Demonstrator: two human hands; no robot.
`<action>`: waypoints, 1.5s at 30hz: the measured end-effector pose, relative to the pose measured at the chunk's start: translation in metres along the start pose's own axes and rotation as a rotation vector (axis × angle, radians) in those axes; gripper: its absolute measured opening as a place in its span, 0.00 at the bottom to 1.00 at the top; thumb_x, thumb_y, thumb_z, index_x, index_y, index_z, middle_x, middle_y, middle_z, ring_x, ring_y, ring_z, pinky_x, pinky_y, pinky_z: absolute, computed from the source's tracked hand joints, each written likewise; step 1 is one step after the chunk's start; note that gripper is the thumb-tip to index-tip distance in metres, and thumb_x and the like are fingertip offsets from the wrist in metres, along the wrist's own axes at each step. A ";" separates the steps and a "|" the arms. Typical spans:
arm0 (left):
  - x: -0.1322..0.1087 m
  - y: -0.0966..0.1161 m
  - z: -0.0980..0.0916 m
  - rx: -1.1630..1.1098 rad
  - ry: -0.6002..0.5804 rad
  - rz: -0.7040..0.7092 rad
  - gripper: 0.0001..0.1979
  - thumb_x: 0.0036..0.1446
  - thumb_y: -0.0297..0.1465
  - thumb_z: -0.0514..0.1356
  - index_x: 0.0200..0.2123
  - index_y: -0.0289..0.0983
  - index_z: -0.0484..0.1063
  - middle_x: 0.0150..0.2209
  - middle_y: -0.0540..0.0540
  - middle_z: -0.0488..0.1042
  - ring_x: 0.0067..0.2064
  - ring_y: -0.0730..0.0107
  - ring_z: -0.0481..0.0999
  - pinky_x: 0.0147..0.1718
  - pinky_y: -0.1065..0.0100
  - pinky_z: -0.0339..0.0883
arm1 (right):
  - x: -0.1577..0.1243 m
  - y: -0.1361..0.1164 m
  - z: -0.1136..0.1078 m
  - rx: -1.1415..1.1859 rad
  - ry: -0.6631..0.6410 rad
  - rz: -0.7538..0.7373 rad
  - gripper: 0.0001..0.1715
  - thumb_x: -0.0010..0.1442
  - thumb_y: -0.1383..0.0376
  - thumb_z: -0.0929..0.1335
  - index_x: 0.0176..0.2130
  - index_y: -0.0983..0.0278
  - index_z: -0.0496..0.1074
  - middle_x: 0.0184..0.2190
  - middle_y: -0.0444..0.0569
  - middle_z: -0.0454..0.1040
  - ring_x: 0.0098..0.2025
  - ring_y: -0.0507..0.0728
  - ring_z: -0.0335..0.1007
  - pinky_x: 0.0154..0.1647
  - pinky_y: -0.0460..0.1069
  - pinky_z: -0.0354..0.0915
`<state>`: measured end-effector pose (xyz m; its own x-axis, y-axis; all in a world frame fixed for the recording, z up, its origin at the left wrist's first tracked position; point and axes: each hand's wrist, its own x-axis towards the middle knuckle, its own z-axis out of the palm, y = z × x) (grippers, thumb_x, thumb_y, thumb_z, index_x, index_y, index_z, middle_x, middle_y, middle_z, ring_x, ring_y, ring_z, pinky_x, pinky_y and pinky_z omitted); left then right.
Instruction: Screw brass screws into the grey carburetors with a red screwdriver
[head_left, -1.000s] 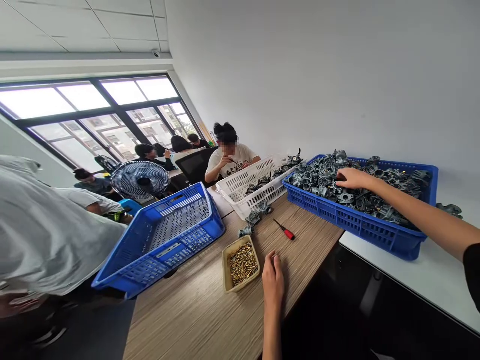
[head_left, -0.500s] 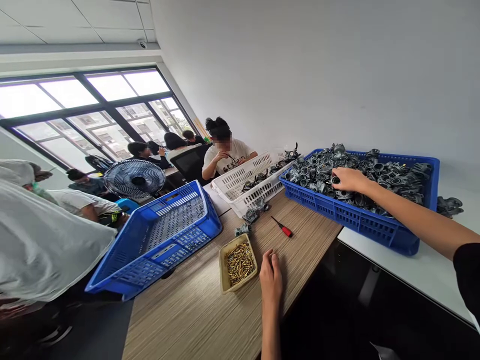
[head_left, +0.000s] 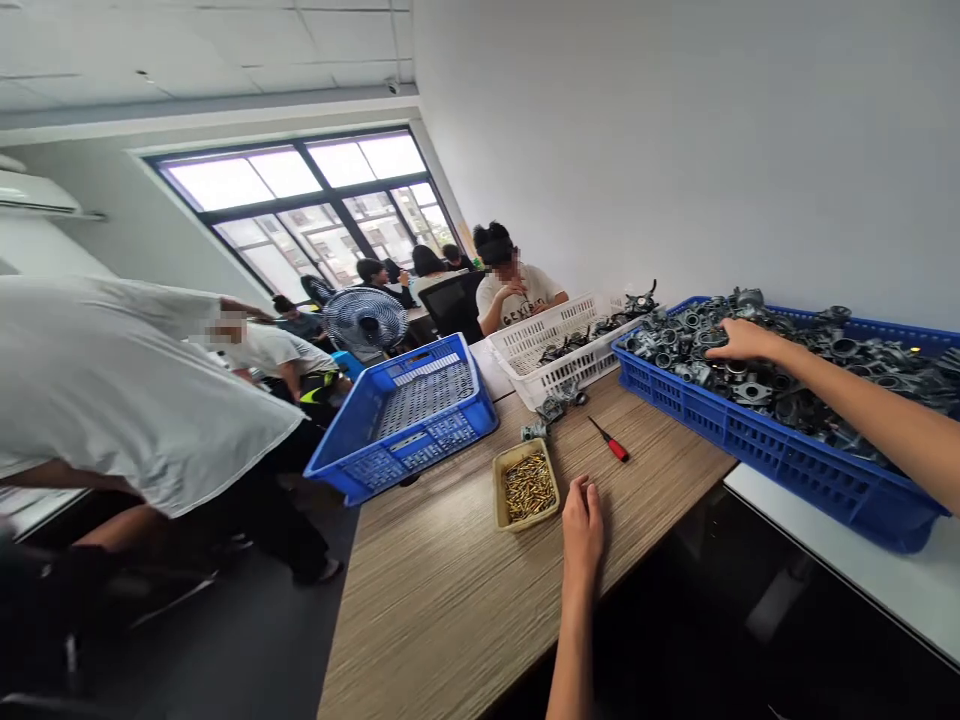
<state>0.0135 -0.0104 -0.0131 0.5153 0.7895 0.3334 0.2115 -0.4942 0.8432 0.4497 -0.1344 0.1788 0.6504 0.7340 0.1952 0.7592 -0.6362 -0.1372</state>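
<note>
My right hand point(head_left: 744, 341) reaches into a blue basket point(head_left: 667, 398) heaped with grey metal carburetor bodies point(head_left: 752, 393). Its fingers are closed around a carburetor body on top of the heap, mostly covered by the hand. My left hand point(head_left: 583, 515) rests on the wood-grain table point(head_left: 442, 590), its fingers loosely extended and holding nothing. Beside it stands a small yellowish tub point(head_left: 498, 500) full of brass-coloured pieces point(head_left: 529, 487). A red-handled screwdriver point(head_left: 616, 448) lies just beyond. Several loose carburetor bodies point(head_left: 551, 408) sit farther back on the table.
A blue basket point(head_left: 409, 448) stands at the table's left edge. Behind the loose parts is a white basket point(head_left: 551, 370) with dark assembled parts. A person point(head_left: 517, 290) sits across the table; another in a white shirt point(head_left: 142, 390) bends at left. A fan point(head_left: 366, 320) stands beyond.
The view has swung left, so the table and baskets appear farther right. My right hand stays over the heap, my left on the table. The person at left is bending lower.
</note>
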 end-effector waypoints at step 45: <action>0.009 0.009 0.012 -0.137 0.103 0.081 0.15 0.72 0.40 0.55 0.54 0.38 0.70 0.50 0.38 0.77 0.53 0.57 0.78 0.58 0.52 0.72 | -0.178 -0.226 0.128 0.368 0.028 -0.558 0.34 0.58 0.61 0.68 0.62 0.55 0.62 0.57 0.58 0.74 0.59 0.72 0.72 0.57 0.67 0.70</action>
<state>0.0302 -0.0125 -0.0077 0.4368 0.7857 0.4380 0.0544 -0.5091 0.8590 0.1649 -0.0907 0.0508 0.1608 0.9201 0.3571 0.9433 -0.0368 -0.3300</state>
